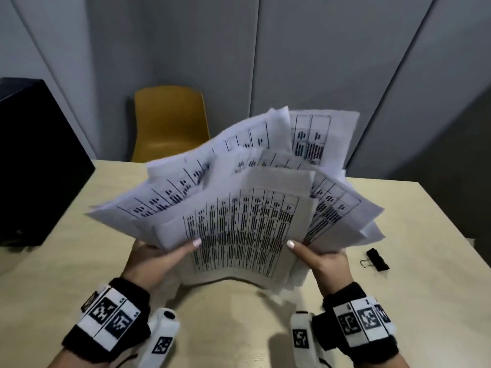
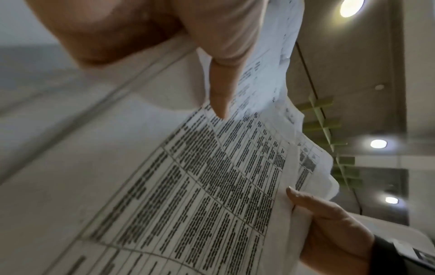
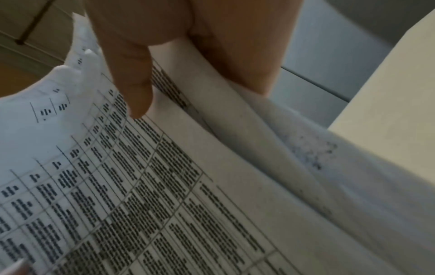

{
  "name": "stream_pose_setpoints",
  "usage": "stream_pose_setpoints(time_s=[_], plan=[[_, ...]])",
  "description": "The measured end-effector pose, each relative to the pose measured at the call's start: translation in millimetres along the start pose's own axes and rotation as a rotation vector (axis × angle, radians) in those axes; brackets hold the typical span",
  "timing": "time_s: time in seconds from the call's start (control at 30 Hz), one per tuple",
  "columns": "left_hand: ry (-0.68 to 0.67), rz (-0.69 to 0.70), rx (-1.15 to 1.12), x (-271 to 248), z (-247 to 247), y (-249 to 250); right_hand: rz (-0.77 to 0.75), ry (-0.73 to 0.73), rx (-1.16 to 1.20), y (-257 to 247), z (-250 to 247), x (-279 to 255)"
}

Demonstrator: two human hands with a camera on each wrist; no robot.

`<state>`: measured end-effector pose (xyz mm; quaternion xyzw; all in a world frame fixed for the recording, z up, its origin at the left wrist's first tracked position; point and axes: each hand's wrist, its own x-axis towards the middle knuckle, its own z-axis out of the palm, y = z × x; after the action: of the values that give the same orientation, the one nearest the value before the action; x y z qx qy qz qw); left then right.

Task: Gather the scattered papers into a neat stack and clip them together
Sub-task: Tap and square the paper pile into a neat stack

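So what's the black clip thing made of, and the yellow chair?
The binder clip looks like black painted metal with thin silvery wire handles. The chair seems moulded plastic: one smooth mustard-yellow shell with a matte look, though it could be coated.

bare table (image 1: 414, 216) surrounds binder clip (image 1: 377, 259), right of papers (image 1: 239, 208).

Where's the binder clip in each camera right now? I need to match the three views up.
Head: binder clip lies on the table, right of the right hand.
Left wrist: not in view.
Right wrist: not in view.
Shared landmark: the printed top sheet of the papers both hands hold.
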<state>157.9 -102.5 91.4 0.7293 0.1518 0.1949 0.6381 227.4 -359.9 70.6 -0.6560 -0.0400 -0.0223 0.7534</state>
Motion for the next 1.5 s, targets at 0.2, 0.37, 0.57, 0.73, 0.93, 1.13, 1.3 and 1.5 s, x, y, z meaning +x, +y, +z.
stream_pose_setpoints(time_s=[0.2, 0.37, 0.57, 0.73, 0.93, 1.13, 1.3, 1.5], plan=[[0.007, -0.061, -0.001, -3.6, 9.6, -20.2, 0.031, -0.016, 0.046, 8.8, 8.3, -1.1], [0.039, 0.038, -0.047, -2.3, 7.6, -13.2, -0.030, -0.064, 0.093, -5.1, 10.3, 1.7], [-0.046, 0.111, -0.086, 7.3, -10.8, -10.5, -0.041, -0.057, 0.133, -10.7, -3.5, 8.0], [0.024, 0.035, -0.072, 2.9, 2.1, -10.2, -0.051, -0.182, 0.104, -11.1, 9.8, 6.9], [-0.122, -0.004, -0.154, -0.8, -4.8, -13.0, 0.035, -0.150, 0.168, -4.9, -1.0, 12.1], [-0.101, 0.008, -0.175, 6.7, -12.0, -7.4, 0.002, -0.197, 0.277, -14.0, 0.5, 16.2], [-0.158, 0.047, -0.122, 3.3, -5.9, -6.8, -0.052, -0.289, 0.249, -17.4, 9.0, 13.3], [-0.107, 0.077, -0.160, 2.8, -10.7, -2.7, -0.106, -0.319, 0.208, -16.1, 1.9, 11.2]])
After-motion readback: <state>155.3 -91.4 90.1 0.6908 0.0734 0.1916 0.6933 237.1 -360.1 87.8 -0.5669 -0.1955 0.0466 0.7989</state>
